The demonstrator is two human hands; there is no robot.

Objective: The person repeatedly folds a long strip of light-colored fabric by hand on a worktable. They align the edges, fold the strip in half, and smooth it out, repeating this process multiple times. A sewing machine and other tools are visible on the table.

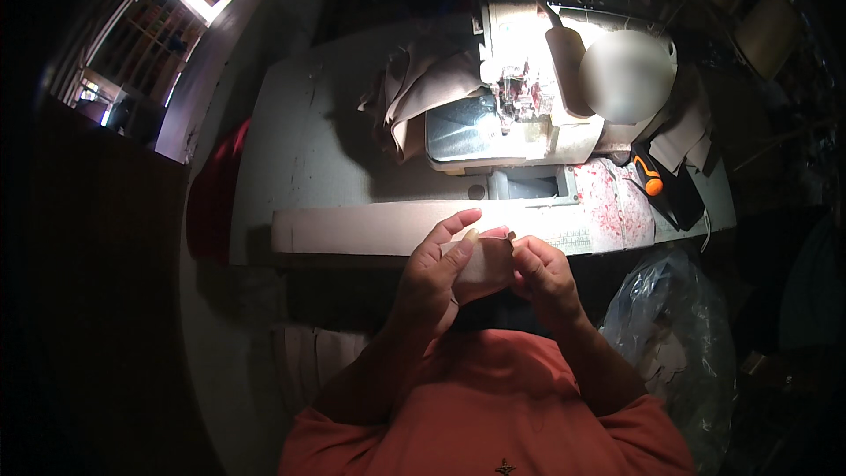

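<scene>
While both hands work at the near edge of the bench [304, 115], the pale piece [486, 268] is held between them, in front of the bench and above the wearer's lap. The left hand [432, 275] is closed on its left side, thumb laid on the upper face. The right hand [546, 275] pinches its upper right corner, where a small dark detail shows; its nature cannot be determined.

In this inspector's judgement, sound handling at this point requires the following. The left hand should act as the anchor, gripping firmly enough to stop slipping but not so hard as to crease the face. The right fingertips should work close to the edge, in short, even movements, keeping the corner flat and free of twist. Pulling between the hands risks stretching the material out of shape.

Lighting is uneven: the glare falls on the sewing machine [520, 143] and the middle of the bench. Raising the corner slightly toward it would aid checking. The long pale strip [352, 228] lies just beyond the hands and should not be dragged.
</scene>
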